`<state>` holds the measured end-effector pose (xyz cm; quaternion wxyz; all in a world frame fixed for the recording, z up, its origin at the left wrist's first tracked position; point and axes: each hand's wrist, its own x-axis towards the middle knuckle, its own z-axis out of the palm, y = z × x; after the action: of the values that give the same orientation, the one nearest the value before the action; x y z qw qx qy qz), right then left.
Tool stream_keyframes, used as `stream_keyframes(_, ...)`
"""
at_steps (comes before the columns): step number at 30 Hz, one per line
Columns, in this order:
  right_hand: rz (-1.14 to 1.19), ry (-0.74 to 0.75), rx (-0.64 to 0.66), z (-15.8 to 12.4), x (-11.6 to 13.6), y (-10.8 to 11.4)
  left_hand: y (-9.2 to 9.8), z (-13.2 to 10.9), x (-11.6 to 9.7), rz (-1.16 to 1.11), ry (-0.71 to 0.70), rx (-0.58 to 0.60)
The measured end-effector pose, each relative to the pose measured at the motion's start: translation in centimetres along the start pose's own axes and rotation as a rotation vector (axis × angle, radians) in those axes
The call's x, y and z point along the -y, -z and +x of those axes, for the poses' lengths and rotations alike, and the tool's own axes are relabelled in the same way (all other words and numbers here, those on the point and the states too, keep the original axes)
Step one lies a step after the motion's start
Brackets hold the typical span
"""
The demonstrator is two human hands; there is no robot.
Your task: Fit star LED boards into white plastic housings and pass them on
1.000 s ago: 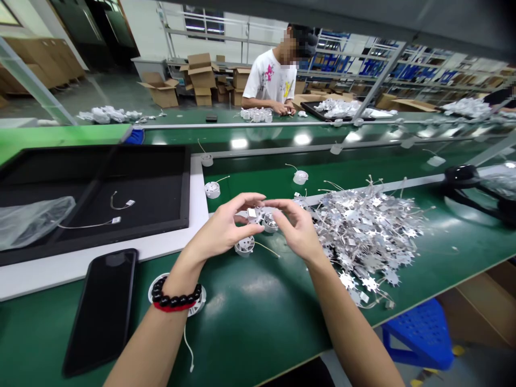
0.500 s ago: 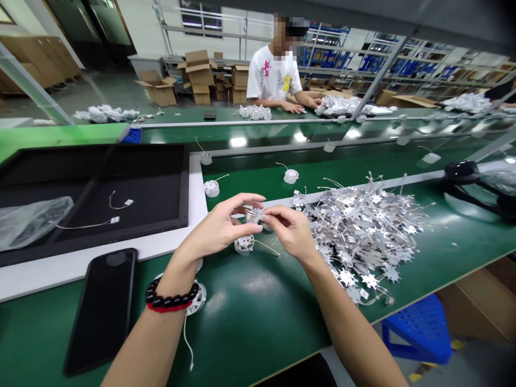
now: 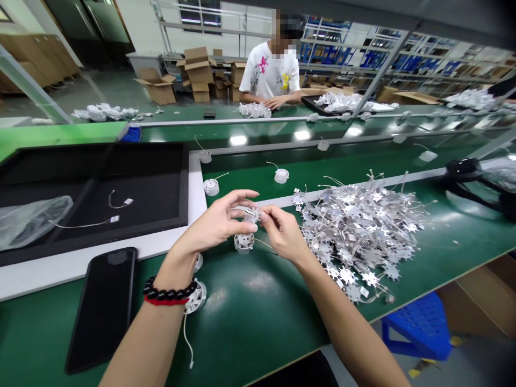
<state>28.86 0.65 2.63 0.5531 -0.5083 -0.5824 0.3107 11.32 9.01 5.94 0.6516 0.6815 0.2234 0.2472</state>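
My left hand (image 3: 221, 220) holds a small silvery star-shaped plate (image 3: 251, 216) between thumb and fingers. At the plate's right edge, the thumb and fingertips of my right hand (image 3: 284, 230) are pinched on it; the exact grip is partly hidden. Just below the hands, a white round housing (image 3: 244, 244) with a thin cable sits on the green table (image 3: 258, 301). Another white round part (image 3: 196, 298) with a cable lies partly behind my left wrist. To the right of my right hand spreads a heap of silvery star-shaped plates with wires (image 3: 363, 231).
A black phone (image 3: 102, 309) lies at left, below a black tray (image 3: 149, 183) holding loose wired pieces and a plastic bag (image 3: 34, 221). Beyond my hands, a green conveyor (image 3: 245, 169) carries white round parts (image 3: 281, 176). Across it sits a co-worker (image 3: 270, 75).
White round parts on the conveyor have shifted left. The co-worker's hands have come together by the near white pile, away from the tray. My hands stay almost in place, still on the plate.
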Motion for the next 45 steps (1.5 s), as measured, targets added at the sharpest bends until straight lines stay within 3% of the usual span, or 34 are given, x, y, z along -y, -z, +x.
stream_keyframes(8, 0.314, -0.295, 0.270, 0.3, 0.5, 0.7, -0.4, 0.1, 0.1, 0.026, -0.048, 0.001)
stream_keyframes(12, 0.360, -0.310, 0.214, 0.3, 0.5, 0.4, -0.8, 0.4, -0.1, -0.005, -0.062, -0.053)
stream_keyframes(18, 0.294, -0.207, 0.062, 0.3, -0.3, -0.6, -1.5, 0.9, -0.2, -0.104, -0.018, -0.174)
stream_keyframes(25, 0.146, -0.109, -0.057, 0.0, -0.5, -0.7, -1.2, 0.8, 0.2, -0.245, 0.157, -0.150)
stream_keyframes(34, 0.150, -0.114, 0.045, 0.4, 0.2, 0.7, -0.4, 0.8, 0.0, -0.369, 0.226, -0.160)
stream_keyframes(45, 0.247, -0.295, 0.217, 0.3, 0.0, 1.3, -0.1, 0.8, 0.7, -0.252, 0.238, -0.056)
